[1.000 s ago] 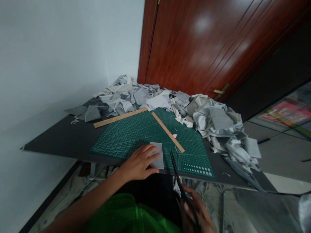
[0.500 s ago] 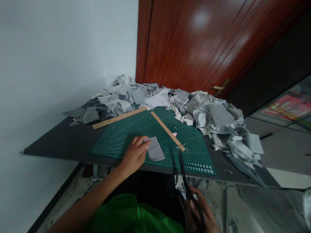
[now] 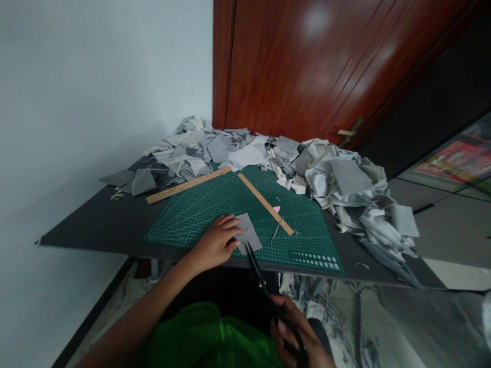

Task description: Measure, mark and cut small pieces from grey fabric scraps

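Observation:
On the green cutting mat (image 3: 184,225), near its front edge, lies a small pale grey piece of fabric (image 3: 253,235). My left hand (image 3: 217,243) rests over the left side of that piece, fingers stretched onto it and thumb apart. Black scissors (image 3: 261,281) are in my right hand (image 3: 293,327), which is closed around the handles below the table edge. The blade tips touch or hover over the fabric beside my left thumb; I cannot tell which. The blades look nearly together. Part of the fabric is hidden under my left fingers.
Two wooden rulers, one on the left (image 3: 187,185) and one on the right (image 3: 264,203), lie on the mat. Thin offcuts (image 3: 276,230) and a pink scrap (image 3: 276,209) are by the right one. Grey fabric heaps (image 3: 345,179) line the table's back and right.
My right hand has brought the scissors leftward to the fabric. The fingers of my left hand have spread over the piece. A thin strip now lies across the right ruler's near end.

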Action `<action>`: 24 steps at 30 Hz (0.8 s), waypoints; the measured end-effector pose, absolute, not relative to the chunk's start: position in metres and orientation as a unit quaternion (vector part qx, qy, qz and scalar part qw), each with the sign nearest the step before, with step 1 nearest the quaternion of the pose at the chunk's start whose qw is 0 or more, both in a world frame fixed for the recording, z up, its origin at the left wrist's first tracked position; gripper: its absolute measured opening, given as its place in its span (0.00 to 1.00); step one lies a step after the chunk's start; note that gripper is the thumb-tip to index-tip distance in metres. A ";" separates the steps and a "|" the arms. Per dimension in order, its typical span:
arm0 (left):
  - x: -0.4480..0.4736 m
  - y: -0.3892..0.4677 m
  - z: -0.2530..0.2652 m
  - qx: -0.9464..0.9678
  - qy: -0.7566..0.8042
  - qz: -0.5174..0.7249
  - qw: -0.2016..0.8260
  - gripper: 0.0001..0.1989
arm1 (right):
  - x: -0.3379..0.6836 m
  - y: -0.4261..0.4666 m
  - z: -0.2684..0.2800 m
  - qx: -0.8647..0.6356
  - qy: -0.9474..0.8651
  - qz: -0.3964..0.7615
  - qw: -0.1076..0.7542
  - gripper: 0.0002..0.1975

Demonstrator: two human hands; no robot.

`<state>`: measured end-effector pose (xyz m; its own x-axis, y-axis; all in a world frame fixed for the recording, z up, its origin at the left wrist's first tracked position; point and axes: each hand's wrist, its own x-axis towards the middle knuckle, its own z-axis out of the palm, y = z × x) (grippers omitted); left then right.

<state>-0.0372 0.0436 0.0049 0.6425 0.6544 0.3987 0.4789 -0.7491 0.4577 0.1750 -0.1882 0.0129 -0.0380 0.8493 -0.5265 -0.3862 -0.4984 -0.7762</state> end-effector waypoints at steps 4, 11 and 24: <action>-0.039 0.044 0.003 0.860 0.326 0.346 0.185 0.13 | 0.177 -0.194 0.003 -0.513 -0.269 0.690 0.434 0.34; -0.039 0.045 0.007 0.853 0.318 0.359 0.208 0.19 | 0.181 -0.196 0.002 -0.503 -0.299 0.686 0.432 0.33; -0.037 0.049 0.009 0.867 0.308 0.329 0.214 0.19 | 0.172 -0.197 -0.004 -0.484 -0.333 0.680 0.439 0.37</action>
<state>-0.0373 0.0487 0.0089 0.5938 0.6747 0.4383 0.3935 -0.7187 0.5733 0.1715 -0.1969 -0.0036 -0.1467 0.9194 -0.3650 -0.2741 -0.3923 -0.8780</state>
